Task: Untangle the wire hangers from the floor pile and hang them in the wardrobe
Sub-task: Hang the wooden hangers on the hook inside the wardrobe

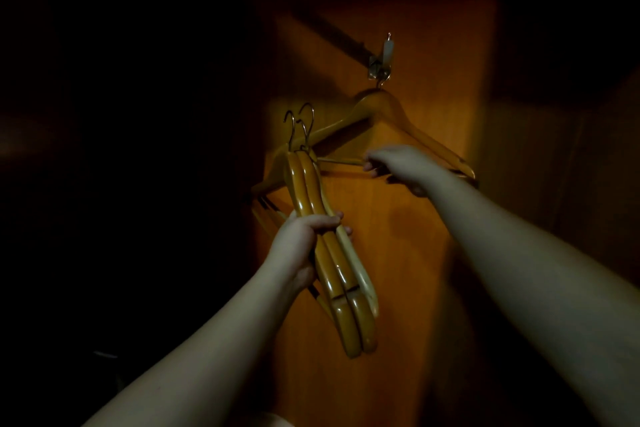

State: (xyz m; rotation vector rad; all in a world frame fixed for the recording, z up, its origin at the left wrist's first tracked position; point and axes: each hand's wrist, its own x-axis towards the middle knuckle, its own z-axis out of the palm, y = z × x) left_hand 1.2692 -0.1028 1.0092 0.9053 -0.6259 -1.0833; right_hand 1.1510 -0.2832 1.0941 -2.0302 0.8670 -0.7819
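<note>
Glossy amber wooden hangers [332, 253], metal hooks bunched.

We face a wooden wardrobe panel [381, 253], lit warm orange in its middle. Around it we see only deep shadow, darkest at left.

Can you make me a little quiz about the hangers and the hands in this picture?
1. True or false: the left hand grips a bundle of wooden hangers.
2. What does the right hand hold? A) a metal hook B) the crossbar of the hanging hanger C) nothing
3. Fill in: the hanging hanger's hook is at the rod bracket on the wardrobe's ____ wall.

Key: 1 true; 2 B; 3 wooden.
</note>
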